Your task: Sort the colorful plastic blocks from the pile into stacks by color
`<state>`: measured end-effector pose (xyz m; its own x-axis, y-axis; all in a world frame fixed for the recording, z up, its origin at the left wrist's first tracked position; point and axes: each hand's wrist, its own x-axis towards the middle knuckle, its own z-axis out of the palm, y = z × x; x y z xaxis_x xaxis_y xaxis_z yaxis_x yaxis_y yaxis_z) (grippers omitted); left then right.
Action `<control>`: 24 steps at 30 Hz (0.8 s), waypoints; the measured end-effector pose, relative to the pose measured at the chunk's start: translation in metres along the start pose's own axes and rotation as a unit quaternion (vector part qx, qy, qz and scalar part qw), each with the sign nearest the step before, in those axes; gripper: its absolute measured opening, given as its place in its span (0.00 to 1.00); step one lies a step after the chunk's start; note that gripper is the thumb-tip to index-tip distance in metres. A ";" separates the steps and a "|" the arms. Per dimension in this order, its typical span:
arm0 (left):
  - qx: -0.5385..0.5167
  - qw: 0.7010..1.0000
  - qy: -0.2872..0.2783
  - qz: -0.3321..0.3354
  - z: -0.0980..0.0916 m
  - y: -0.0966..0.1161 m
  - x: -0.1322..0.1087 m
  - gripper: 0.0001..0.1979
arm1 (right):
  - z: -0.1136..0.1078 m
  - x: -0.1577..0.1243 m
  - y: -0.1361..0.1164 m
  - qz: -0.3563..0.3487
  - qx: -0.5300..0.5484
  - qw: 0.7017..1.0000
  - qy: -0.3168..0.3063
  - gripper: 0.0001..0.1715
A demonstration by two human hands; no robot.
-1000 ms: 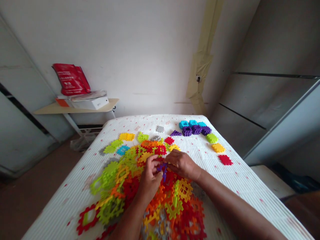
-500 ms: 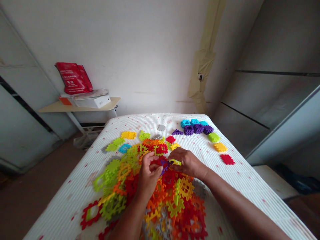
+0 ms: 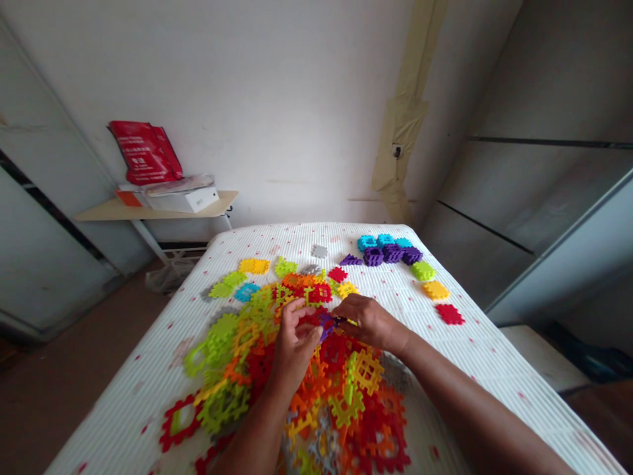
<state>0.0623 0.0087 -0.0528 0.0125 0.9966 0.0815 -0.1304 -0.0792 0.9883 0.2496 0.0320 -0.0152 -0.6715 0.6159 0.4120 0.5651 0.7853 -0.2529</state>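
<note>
A purple interlocking building piece (image 3: 326,325) is held between both hands, just above a heap of plastic pieces. My left hand (image 3: 295,335) pinches its left side between thumb and fingers. From the right, my right hand (image 3: 366,319) closes its fingers on the other side, and its fingertips are partly hidden. Below and around the hands spread notched red pieces (image 3: 390,429), yellow pieces (image 3: 368,372) and lime-green pieces (image 3: 225,406), many of them frames with open middles.
At the far right stand stacks of blue pieces (image 3: 366,243) and purple pieces (image 3: 392,253). Single green, orange-yellow and red squares (image 3: 450,315) lie along the right edge. A grey square (image 3: 319,251) lies at the back. Beyond the bed-like table, a side shelf (image 3: 225,203) carries a red bag (image 3: 146,153).
The lime-yellow piece seen by the right fingers before no longer shows there. Both hands stay in nearly the same place, still on the purple piece.
</note>
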 end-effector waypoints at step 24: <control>0.021 0.999 -0.028 -0.006 0.002 -0.003 0.000 0.33 | 0.002 0.006 -0.016 0.013 -0.041 0.998 -0.049 0.13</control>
<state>0.0644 0.0092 -0.0560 0.0692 0.9947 0.0765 -0.0888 -0.0702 0.9936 0.2358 0.0227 -0.0103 -0.6970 0.6425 0.3184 0.6176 0.7635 -0.1889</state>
